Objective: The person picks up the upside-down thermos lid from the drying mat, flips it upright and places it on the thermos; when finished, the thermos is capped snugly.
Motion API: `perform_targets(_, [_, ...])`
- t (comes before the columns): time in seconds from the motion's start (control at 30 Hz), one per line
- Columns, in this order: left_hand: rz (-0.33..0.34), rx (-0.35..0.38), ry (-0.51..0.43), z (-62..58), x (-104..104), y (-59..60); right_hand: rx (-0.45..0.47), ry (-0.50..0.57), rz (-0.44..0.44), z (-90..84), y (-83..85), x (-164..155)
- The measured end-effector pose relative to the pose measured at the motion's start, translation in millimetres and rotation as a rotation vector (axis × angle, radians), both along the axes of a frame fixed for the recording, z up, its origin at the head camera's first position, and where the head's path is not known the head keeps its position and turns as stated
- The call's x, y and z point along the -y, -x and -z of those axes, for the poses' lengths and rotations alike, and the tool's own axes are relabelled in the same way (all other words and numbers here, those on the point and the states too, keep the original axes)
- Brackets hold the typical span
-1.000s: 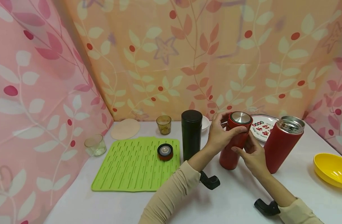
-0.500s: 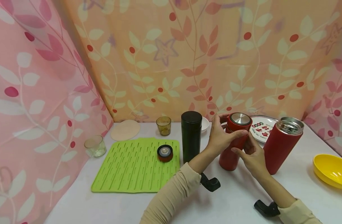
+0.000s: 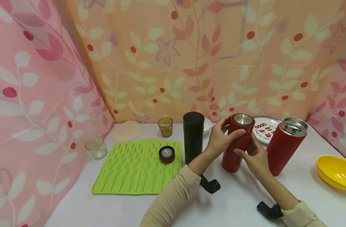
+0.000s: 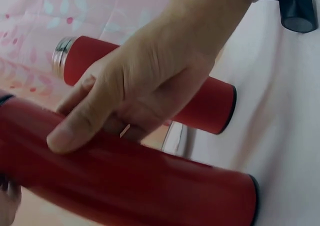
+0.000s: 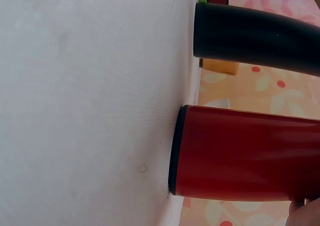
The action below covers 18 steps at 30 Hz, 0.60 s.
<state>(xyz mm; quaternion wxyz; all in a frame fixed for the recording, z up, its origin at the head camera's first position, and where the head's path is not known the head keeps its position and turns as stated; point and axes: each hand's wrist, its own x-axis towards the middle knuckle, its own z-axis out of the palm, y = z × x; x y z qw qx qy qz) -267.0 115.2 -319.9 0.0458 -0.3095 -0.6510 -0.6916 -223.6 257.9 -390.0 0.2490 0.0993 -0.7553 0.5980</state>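
The fingers [image 3: 237, 133] of the left hand [image 3: 219, 140] curl round the red lid [image 3: 242, 123] of the nearer red flask [image 3: 236, 148], thumb across the front and the other fingers behind the rim, so the hand grips the cap with its steel top facing up. The right hand [image 3: 253, 157] holds the same flask lower down, its fingers wrapped on the body from the near right side. The flask stands upright on the white worktop [image 3: 238, 201], between a black flask [image 3: 193, 136] on its left and an open red flask [image 3: 286, 145] just beside it on its right, whose steel mouth is uncovered. Behind them lies a printed white plate [image 3: 268, 129], and a small white bowl [image 3: 207, 125] shows behind the black flask. Farther left, a green ribbed mat [image 3: 133, 170] carries a loose red cap [image 3: 167, 154]; near it stand an amber glass [image 3: 165, 126], a clear glass [image 3: 96, 147] and a round beige coaster [image 3: 127, 130]. A yellow bowl [image 3: 336, 171] sits at the far right edge.
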Motion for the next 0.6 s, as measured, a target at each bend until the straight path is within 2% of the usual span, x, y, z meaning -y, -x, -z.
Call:
perform_targets(0.13, [-0.129, -0.051, 0.082, -4.1, -7, -2.6, 0.030, -0.031, 0.019, 0.9, -1.8, 0])
perform_targets(0.23, [-0.155, -0.076, 0.094, -5.4, -9, -3.2, 0.027, -0.035, 0.022, 0.3, -2.0, 1])
perform_targets(0.3, [-0.136, -0.073, 0.075, -5.0, -7, -2.9, 0.010, -0.024, 0.014, -0.7, -1.2, 1])
perform_targets(0.5, [0.026, -0.018, -0.030, -0.3, 1, 0.8, -0.027, -0.008, -0.006, -2.0, 0.4, 0])
perform_targets(0.6, [0.045, -0.016, -0.026, 1.5, 2, 0.6, -0.003, -0.021, 0.003, -1.6, -0.1, 0])
